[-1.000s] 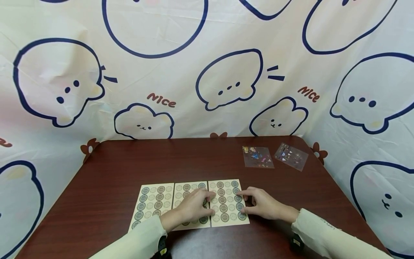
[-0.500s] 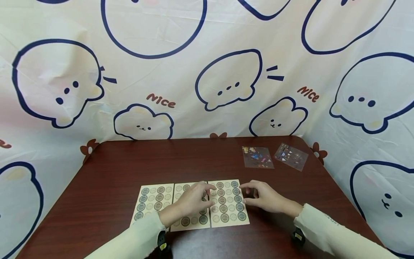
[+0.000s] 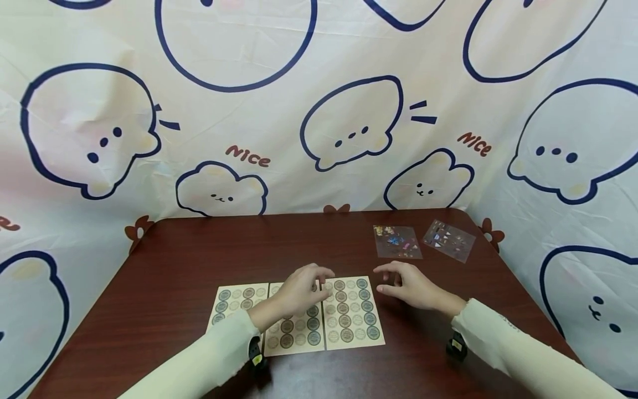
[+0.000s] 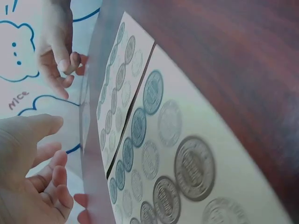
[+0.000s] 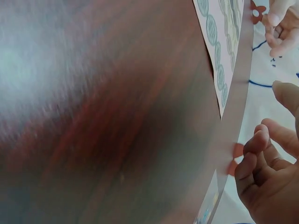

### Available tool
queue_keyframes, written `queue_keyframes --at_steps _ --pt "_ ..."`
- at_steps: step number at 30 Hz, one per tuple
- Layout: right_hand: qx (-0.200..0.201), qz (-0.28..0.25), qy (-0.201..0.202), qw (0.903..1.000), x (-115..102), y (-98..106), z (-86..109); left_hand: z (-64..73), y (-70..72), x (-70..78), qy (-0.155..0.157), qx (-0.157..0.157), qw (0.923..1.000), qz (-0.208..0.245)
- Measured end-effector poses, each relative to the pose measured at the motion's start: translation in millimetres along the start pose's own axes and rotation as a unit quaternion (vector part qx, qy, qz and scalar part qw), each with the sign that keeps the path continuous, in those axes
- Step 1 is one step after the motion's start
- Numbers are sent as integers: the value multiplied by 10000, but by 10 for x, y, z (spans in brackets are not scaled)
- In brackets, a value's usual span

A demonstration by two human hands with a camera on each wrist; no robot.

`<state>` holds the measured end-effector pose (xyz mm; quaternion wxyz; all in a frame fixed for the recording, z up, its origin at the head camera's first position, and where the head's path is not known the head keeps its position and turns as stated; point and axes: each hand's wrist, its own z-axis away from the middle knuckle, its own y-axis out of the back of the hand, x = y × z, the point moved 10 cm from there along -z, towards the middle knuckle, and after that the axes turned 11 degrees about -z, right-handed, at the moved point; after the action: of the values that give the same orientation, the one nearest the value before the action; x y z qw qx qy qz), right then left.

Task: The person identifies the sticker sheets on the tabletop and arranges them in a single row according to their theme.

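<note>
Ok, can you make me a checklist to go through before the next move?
1. Left grip holds nothing: ok.
2. Right grip holds nothing: ok.
3. Left sheet, middle sheet and right sheet lie side by side: ok.
4. Whole left sheet shows in the head view: not ok, the left sleeve hides part.
5. Clear packets lie away from the sheets: ok.
6. What the packets' tiny bits are: cannot tell.
</note>
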<state>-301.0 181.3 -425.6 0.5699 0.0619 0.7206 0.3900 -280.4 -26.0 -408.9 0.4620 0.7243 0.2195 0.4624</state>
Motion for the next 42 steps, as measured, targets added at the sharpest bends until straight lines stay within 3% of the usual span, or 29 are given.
queue_keyframes --at_steps 13,21,32,42 --pt "312 0 -281 9991 236 288 -179 -285 107 -106 168 -1 9998 49" --pt "463 -34 -536 9975 429 462 -271 -401 62 -202 411 -151 9989 179" --pt "557 -68 -880 9945 660 621 -363 -484 -19 -311 697 -184 9974 -3" --pt "604 254 -770 9949 726 719 -435 -599 -89 -321 782 -227 9965 -205"
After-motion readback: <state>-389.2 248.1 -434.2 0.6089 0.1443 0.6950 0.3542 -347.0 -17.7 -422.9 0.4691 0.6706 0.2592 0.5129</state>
